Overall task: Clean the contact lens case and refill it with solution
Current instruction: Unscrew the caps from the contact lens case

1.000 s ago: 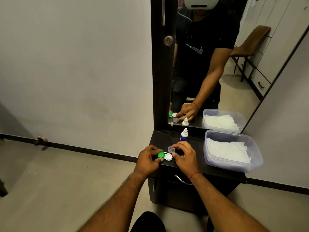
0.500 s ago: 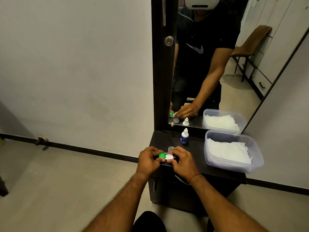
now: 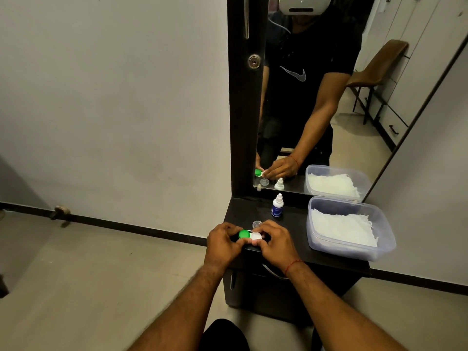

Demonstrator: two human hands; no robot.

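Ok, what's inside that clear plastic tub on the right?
The clear plastic tub holds crumpled white tissue, with no lid on. Anything under the tissue is covered and cannot be seen.

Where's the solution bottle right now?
In the head view, the solution bottle stands upright at the back of the dark cabinet top, near the mirror, just left of the plastic tub and behind both hands.

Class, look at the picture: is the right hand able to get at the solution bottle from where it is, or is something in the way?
Probably yes. The bottle stands upright just behind the right hand, with bare cabinet top between them; only a small clear cap lies near that path. The hand would first have to let go of the lens case.
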